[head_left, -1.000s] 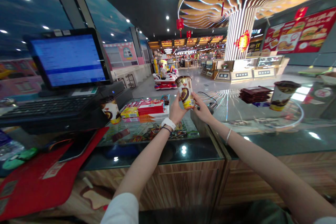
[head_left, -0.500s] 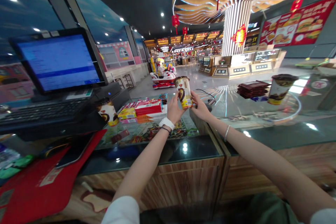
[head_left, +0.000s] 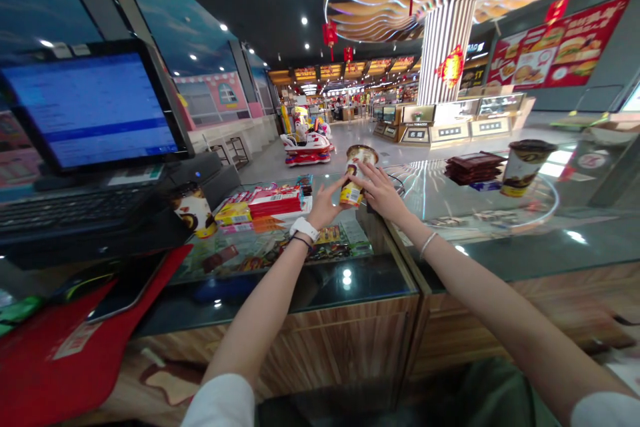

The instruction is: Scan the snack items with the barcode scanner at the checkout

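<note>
A patterned drink cup (head_left: 352, 193) with a yellow base and a barcode is tilted slightly between my two hands, above the glass counter. My left hand (head_left: 324, 207), with a white watch on its wrist, is closed around the cup's left side. The fingers of my right hand (head_left: 384, 193) lie across the cup's front and right side, covering part of its print. Similar cups stand apart from my hands: one cup (head_left: 195, 212) beside the keyboard at left, another cup (head_left: 527, 170) on the right counter.
A monitor (head_left: 95, 107) and keyboard (head_left: 75, 213) occupy the left. Red and yellow packets (head_left: 275, 202) lie left of my hands. Dark red packets (head_left: 474, 168) are stacked at right. A phone (head_left: 125, 288) rests on a red mat (head_left: 75, 373). Two counters meet below my hands.
My right hand has moved from the cup's lower right side up across its front, fingers more spread. The cup leans more to the right. The view has shifted slightly.
</note>
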`<action>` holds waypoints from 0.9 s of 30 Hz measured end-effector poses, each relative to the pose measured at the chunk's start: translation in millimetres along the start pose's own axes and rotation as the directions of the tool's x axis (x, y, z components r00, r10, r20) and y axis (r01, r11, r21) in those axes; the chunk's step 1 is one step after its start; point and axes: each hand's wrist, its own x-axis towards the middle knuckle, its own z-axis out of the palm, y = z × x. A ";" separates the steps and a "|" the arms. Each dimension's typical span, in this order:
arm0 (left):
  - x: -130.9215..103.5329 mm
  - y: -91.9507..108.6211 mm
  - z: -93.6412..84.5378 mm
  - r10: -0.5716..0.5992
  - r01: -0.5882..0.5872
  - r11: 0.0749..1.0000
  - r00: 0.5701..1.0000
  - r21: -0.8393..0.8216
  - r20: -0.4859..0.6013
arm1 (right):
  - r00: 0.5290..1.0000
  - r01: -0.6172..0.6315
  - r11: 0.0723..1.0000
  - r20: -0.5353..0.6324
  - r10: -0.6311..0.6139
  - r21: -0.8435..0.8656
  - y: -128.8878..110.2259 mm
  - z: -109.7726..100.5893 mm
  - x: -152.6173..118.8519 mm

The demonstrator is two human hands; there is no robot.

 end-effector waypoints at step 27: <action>-7.4 7.9 -1.0 0.215 -0.154 0.836 0.975 0.526 -0.055 | 0.998 0.055 0.946 0.007 -0.056 -0.319 -2.3 -9.7 -0.1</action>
